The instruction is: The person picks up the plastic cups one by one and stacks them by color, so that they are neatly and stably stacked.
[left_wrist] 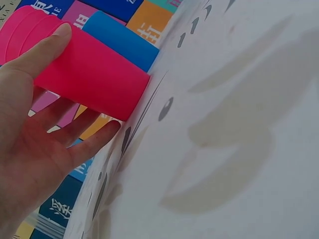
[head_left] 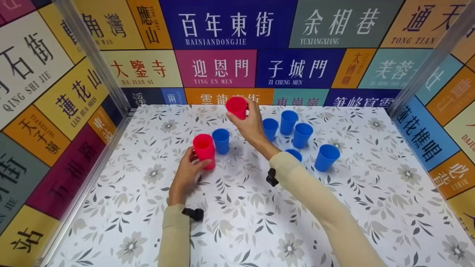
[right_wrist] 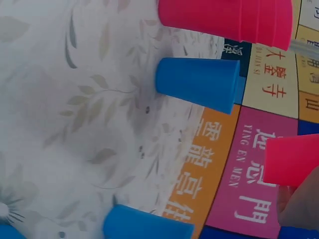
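Observation:
My left hand (head_left: 187, 172) grips a stack of nested red cups (head_left: 205, 148), thumb on the near side. In the left wrist view several rims show at the top of the stack (left_wrist: 94, 69), and its base is at the tabletop. Beside it stands a blue cup (head_left: 221, 141), also seen in the right wrist view as a blue cup (right_wrist: 197, 82). My right hand (head_left: 252, 124) holds a single red cup (head_left: 236, 107) up above the table toward the back. That raised red cup (right_wrist: 294, 157) is cut off by the right wrist view's edge.
Several blue cups stand right of centre, among them one at the back (head_left: 288, 122) and one nearer the right (head_left: 327, 158). My right forearm partly hides another blue cup (head_left: 295, 154). Walls with printed signs (head_left: 215, 68) bound the flower-patterned tabletop (head_left: 241, 211).

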### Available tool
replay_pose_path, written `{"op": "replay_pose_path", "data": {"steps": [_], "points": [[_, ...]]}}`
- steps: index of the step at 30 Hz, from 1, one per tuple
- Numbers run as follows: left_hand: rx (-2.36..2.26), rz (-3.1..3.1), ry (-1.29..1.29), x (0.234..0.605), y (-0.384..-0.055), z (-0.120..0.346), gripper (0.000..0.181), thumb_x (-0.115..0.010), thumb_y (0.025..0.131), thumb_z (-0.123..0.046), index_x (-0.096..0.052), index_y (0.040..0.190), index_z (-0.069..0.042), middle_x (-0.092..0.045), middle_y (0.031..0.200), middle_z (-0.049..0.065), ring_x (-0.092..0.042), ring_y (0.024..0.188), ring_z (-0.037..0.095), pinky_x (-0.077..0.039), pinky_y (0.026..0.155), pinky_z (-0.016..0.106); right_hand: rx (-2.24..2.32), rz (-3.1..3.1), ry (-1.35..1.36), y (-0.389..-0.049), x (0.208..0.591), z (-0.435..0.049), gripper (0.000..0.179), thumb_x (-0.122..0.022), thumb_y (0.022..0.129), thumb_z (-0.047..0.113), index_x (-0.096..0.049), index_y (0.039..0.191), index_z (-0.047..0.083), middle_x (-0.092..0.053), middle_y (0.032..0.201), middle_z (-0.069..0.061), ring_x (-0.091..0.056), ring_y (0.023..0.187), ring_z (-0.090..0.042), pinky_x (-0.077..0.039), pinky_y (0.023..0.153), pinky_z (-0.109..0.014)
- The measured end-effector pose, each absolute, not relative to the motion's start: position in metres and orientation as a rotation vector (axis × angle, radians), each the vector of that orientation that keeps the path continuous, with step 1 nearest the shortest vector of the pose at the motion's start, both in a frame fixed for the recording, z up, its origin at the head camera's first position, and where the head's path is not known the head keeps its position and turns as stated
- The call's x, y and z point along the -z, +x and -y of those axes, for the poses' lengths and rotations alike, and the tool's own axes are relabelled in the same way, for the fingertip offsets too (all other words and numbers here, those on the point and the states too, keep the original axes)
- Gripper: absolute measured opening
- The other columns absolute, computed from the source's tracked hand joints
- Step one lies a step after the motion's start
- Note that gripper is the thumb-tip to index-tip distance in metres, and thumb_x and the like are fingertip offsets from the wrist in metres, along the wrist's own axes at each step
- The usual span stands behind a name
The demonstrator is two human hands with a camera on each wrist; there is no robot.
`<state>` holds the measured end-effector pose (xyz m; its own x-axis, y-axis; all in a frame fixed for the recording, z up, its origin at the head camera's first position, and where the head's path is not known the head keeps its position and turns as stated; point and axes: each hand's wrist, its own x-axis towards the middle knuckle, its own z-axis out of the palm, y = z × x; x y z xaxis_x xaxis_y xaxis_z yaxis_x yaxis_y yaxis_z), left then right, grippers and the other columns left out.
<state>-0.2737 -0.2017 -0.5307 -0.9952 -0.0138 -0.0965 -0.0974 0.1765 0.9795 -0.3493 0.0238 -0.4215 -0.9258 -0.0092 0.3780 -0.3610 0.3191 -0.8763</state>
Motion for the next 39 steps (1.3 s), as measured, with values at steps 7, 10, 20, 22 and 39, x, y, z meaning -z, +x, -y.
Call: {"op": "replay_pose_path", "data": {"steps": [7,10,20,22,39], "points": [[-1.981,-2.391,-0.074,0.533,-0.275,0.205,0.079,-0.082,0.082,-0.040,-0.041,0.147,-0.023,-0.051,0.147,0.005,-0.047,0.136,0.027,-0.040,0.117,0.044,-1.617,2.326,0.462,-0.343,0.402,-0.008,0.070,-0.075,0.088,0.037,-0.044,0.144,0.011,-0.053,0.132,-0.010,-0.052,0.119,-0.020,-0.053,0.096,-0.033],[-1.982,-2.410,-0.033,0.534,-0.274,0.207,0.077,-0.083,0.082,-0.038,-0.043,0.146,-0.020,-0.051,0.146,0.007,-0.048,0.136,0.028,-0.041,0.117,0.046,-1.632,2.348,0.508,-0.340,0.397,-0.003,0.069,-0.075,0.088,0.039,-0.044,0.144,0.012,-0.054,0.132,-0.007,-0.053,0.118,-0.018,-0.053,0.095,-0.031],[-2.009,-2.470,0.026,0.536,-0.275,0.211,0.071,-0.081,0.085,-0.026,-0.045,0.144,-0.011,-0.053,0.145,0.015,-0.050,0.134,0.035,-0.044,0.113,0.049,-1.741,2.336,0.601,-0.326,0.387,0.020,0.066,-0.074,0.089,0.038,-0.044,0.143,0.013,-0.056,0.131,-0.005,-0.054,0.115,-0.017,-0.054,0.091,-0.029],[-1.993,-2.477,0.017,0.536,-0.275,0.212,0.071,-0.081,0.086,-0.028,-0.044,0.145,-0.013,-0.052,0.145,0.013,-0.050,0.134,0.033,-0.044,0.113,0.049,-1.756,2.329,0.631,-0.324,0.387,0.026,0.066,-0.074,0.089,0.038,-0.044,0.143,0.014,-0.057,0.130,-0.005,-0.055,0.115,-0.018,-0.055,0.091,-0.029],[-1.963,-2.503,-0.006,0.534,-0.274,0.215,0.069,-0.079,0.087,-0.020,-0.043,0.146,-0.014,-0.051,0.147,0.013,-0.049,0.136,0.032,-0.045,0.113,0.047,-1.848,2.368,0.675,-0.307,0.412,0.053,0.066,-0.075,0.087,0.037,-0.045,0.143,0.016,-0.058,0.128,-0.004,-0.056,0.112,-0.016,-0.053,0.091,-0.027]]}}
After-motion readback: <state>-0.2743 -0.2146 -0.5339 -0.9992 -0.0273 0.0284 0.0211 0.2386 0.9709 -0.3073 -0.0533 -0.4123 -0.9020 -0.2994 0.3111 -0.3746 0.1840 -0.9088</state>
